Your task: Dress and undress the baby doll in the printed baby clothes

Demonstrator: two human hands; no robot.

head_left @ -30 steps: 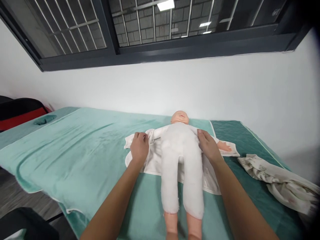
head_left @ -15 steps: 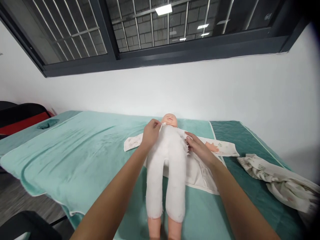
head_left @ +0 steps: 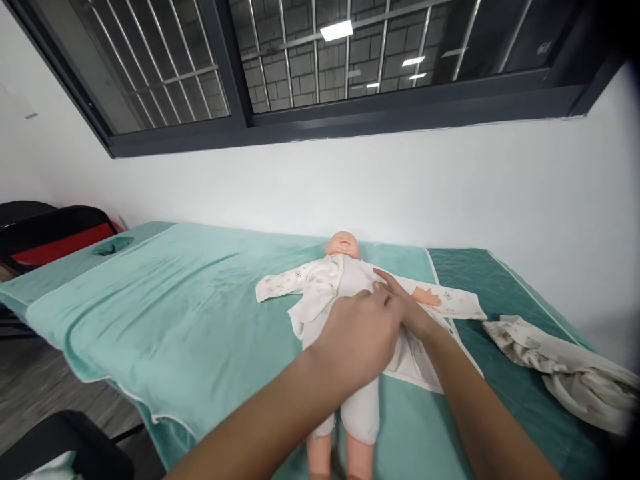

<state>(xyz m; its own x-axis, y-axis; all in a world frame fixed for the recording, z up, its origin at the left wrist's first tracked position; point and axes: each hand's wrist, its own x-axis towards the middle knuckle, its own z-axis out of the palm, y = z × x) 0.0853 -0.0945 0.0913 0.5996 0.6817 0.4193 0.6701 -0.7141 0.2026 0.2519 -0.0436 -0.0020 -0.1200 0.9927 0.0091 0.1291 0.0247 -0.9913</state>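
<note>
A baby doll (head_left: pixel 359 273) with a white cloth body lies on its back, head toward the wall. A printed white baby shirt (head_left: pixel 320 283) covers one side of its chest; the other half lies spread beneath it. My left hand (head_left: pixel 363 327) is over the doll's belly, fingers curled and closed, what they hold hidden. Just beside it, my right hand (head_left: pixel 403 303) reaches over the doll's side with the index finger stretched out, its other fingers partly covered. The doll's bare hand (head_left: pixel 427 297) rests on top of the flat shirt sleeve (head_left: pixel 460 303).
Crumpled printed baby clothing (head_left: pixel 560 363) lies at the right on the dark green quilted mat (head_left: pixel 540 400). A light green cover (head_left: pixel 165 307) spreads over the bed. Black chairs stand at the left (head_left: pixel 60 233) and lower left (head_left: pixel 65 447). A barred window (head_left: pixel 310 73) is above.
My left hand has moved from near the doll's neck down and right to my right hand. One front half of the shirt now lies over the doll's chest. The view has shifted slightly.
</note>
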